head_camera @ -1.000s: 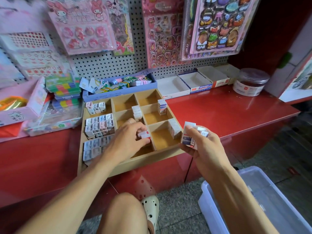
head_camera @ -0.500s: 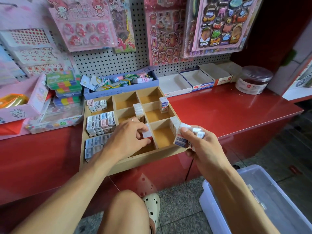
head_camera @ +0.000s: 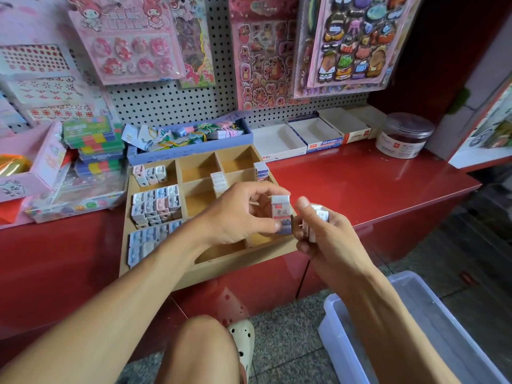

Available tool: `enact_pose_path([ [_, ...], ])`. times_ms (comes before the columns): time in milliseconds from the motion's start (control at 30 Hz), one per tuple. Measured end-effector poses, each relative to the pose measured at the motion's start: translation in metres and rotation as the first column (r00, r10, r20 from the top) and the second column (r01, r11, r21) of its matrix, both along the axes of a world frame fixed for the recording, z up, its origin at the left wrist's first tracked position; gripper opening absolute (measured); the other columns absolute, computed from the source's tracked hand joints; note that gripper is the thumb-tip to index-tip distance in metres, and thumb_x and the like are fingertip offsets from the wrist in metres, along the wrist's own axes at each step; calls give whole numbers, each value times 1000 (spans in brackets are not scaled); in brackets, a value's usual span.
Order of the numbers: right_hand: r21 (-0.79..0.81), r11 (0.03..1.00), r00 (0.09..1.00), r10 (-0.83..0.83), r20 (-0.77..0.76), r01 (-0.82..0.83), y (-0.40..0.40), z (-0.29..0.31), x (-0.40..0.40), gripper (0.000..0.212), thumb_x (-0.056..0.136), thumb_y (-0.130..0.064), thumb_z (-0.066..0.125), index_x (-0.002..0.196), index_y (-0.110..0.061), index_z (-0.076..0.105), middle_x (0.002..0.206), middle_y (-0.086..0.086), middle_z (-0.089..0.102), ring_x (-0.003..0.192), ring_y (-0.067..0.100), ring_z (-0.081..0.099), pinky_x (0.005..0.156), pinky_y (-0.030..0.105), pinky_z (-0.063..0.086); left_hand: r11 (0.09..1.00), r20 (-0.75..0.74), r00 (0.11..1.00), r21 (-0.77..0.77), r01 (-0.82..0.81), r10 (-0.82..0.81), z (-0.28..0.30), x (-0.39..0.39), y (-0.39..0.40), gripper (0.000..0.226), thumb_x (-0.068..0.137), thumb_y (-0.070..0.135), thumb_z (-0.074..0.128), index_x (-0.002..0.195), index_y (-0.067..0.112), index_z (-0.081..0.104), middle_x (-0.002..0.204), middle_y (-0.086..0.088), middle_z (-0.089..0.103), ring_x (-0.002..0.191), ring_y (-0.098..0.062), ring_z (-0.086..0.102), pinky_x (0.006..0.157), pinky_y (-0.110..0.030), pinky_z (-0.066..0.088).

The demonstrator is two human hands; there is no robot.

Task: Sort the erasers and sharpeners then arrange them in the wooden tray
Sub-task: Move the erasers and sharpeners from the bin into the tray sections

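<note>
The wooden tray (head_camera: pixel 194 268) sits on the red counter, split into compartments. Its left column holds rows of small pastel sharpeners (head_camera: pixel 156 205). White erasers stand in a middle cell (head_camera: pixel 219 180) and a right cell (head_camera: pixel 261 171). My left hand (head_camera: pixel 235 217) hovers over the tray's right side and pinches one white eraser (head_camera: pixel 281 214) upright between thumb and fingers. My right hand (head_camera: pixel 327 234), right beside it, grips a small bunch of erasers (head_camera: pixel 318 217), thumb raised next to the pinched eraser.
A blue box of keychains (head_camera: pixel 191 138) lies behind the tray, with open white cartons (head_camera: pixel 279 144) and a clear jar (head_camera: pixel 403 135) to the right. Pink boxes and colourful packs crowd the left. A clear plastic bin (head_camera: pixel 415 328) stands on the floor at lower right.
My left hand has lifted out of the tray's lower cell and moved right to my right hand, now pinching an eraser from the bunch. My right hand moved slightly left toward it.
</note>
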State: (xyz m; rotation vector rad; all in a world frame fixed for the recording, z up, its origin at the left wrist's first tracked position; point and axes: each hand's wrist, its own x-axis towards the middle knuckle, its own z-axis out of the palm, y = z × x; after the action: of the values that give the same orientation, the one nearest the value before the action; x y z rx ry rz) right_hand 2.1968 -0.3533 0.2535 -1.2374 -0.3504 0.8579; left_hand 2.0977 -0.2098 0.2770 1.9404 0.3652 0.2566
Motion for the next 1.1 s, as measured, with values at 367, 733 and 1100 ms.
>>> enact_pose_path([
  [367,94,970,903,-168,-395,222,-4,0,19,19,97,3,35,94,7,54,80,21,56,64,28,62,53,33,59,912,-57,940,271,-309,336,-10,45,55,32,77,3,76,86,29,60,86,7,69,76,-15,71,75,-44,61],
  [733,-12,988,986,-152,-68,151,-9,-31,43,23,101,-9,50,110,-10,72,84,4,72,75,13,63,78,34,44,747,-58,906,590,-307,419,-30,88,68,21,84,16,74,93,21,56,109,-5,65,91,-13,50,55,-16,32],
  [1100,35,996,995,-80,-68,82,-10,-36,42,21,99,-13,56,97,-14,77,90,7,73,79,15,62,75,30,46,695,-9,901,640,-328,434,-49,93,73,30,82,13,77,98,23,52,119,-7,59,112,-22,56,69,-20,40],
])
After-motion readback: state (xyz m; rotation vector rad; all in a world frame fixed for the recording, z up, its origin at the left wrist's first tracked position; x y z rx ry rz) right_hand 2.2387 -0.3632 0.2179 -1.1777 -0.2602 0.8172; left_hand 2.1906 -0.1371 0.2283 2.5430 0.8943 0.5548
